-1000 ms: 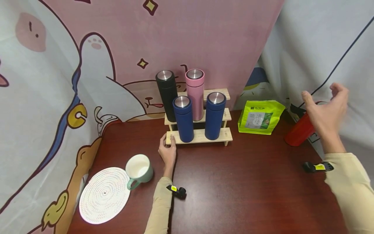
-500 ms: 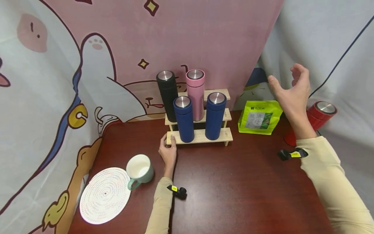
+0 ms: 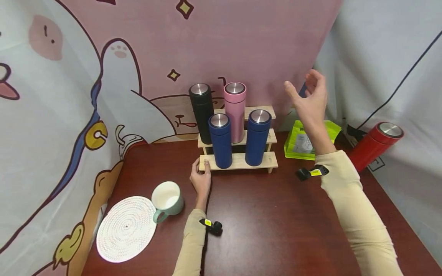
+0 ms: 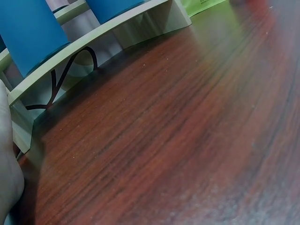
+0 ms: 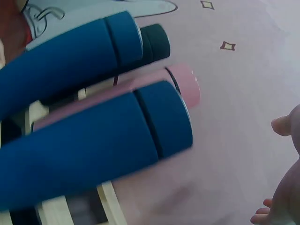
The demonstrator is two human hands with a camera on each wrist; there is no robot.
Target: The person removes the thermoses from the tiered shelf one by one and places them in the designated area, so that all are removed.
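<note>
A stepped wooden rack [image 3: 238, 160] carries several thermos bottles: two blue ones [image 3: 221, 147] [image 5: 101, 140] on the front step, a black one [image 3: 202, 115] and a pink one [image 3: 235, 117] behind. My left hand [image 3: 201, 180] grips the left end of the rack's lowest step, thumb in front. In the left wrist view only the edge of that hand [image 4: 8, 173] shows beside the rack's leg. Raised in the air right of the bottles is my right hand [image 3: 310, 101], holding nothing, with thumb and fingers spread apart. It partly covers a green tea bag [image 3: 299, 143].
A red thermos [image 3: 374, 145] leans at the table's right side, near a black cable [image 3: 400, 86]. On the left, a green mug [image 3: 167, 199] stands by a round white woven mat [image 3: 126, 230]. A patterned cloth [image 3: 269, 50] hangs behind the table.
My right hand has moved left and up, away from the red thermos and towards the rack. The left hand keeps its grip on the rack's end, and the bottles stay put.
</note>
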